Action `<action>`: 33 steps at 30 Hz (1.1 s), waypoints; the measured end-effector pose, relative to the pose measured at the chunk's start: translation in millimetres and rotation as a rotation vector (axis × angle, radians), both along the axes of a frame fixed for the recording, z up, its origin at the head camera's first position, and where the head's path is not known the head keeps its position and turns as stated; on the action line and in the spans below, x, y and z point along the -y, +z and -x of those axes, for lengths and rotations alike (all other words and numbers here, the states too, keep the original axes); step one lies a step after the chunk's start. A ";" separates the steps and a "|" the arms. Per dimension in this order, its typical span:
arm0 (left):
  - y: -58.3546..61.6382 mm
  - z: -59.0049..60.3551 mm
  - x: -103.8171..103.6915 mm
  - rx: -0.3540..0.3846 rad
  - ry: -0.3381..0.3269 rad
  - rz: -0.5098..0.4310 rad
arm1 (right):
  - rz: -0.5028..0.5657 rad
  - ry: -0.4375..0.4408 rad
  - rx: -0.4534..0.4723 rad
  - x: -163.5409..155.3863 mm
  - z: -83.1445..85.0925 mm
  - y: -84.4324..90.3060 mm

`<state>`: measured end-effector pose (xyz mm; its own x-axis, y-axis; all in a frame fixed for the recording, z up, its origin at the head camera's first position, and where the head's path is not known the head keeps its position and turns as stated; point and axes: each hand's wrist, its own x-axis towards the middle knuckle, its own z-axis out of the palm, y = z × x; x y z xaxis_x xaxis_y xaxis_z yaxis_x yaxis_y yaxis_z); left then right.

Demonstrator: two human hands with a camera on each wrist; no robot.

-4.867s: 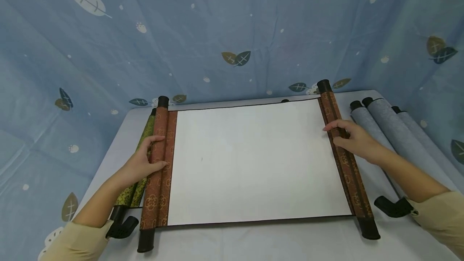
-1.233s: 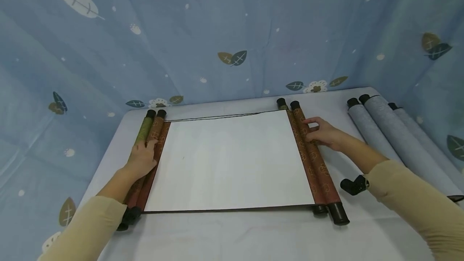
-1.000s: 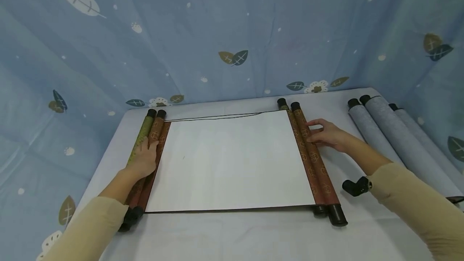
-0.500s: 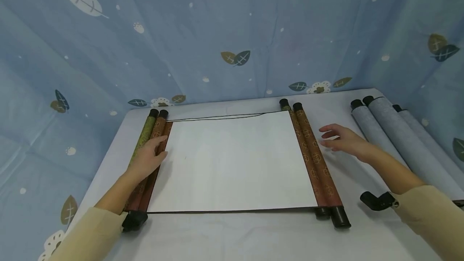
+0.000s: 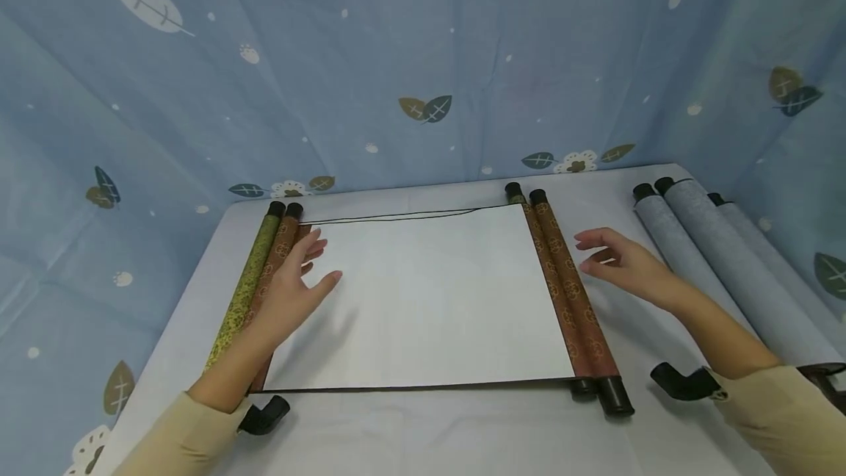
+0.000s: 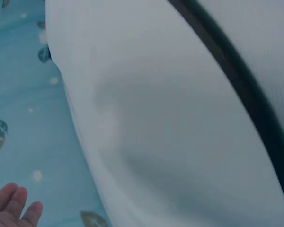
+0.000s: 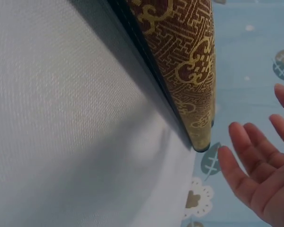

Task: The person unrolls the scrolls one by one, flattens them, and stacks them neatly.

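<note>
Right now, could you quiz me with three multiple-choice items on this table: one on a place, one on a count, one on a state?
1. Where do the grey scrolls lie? A far right of the table B far left C on the white sheet
2. How many grey scrolls show? A one B three C six
3. What is the right hand doing? A gripping a roller B hovering open C making a fist

A: they lie past the right hand. B: three dark end caps show. B: its fingers are spread beside the brown roller, apart from it.
</note>
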<state>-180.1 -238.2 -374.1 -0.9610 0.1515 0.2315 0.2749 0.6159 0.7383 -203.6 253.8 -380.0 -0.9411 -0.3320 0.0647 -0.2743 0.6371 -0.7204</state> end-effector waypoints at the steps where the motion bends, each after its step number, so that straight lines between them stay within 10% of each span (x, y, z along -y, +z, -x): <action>1: 0.0 -1.0 -2.4 -0.010 -0.009 -0.015 | 0.003 0.002 -0.037 0.4 -0.9 -0.5; 10: 4.5 0.8 -28.0 -0.123 -0.051 -0.098 | -0.003 0.000 -0.297 -1.4 -13.2 3.2; 23: 6.6 6.4 -68.8 -0.361 -0.194 -0.052 | -0.018 -0.108 -0.303 -21.7 -30.7 12.5; 33: 14.7 5.8 -97.9 -0.223 -0.241 -0.099 | -0.073 -0.194 -0.287 -50.7 -45.4 19.1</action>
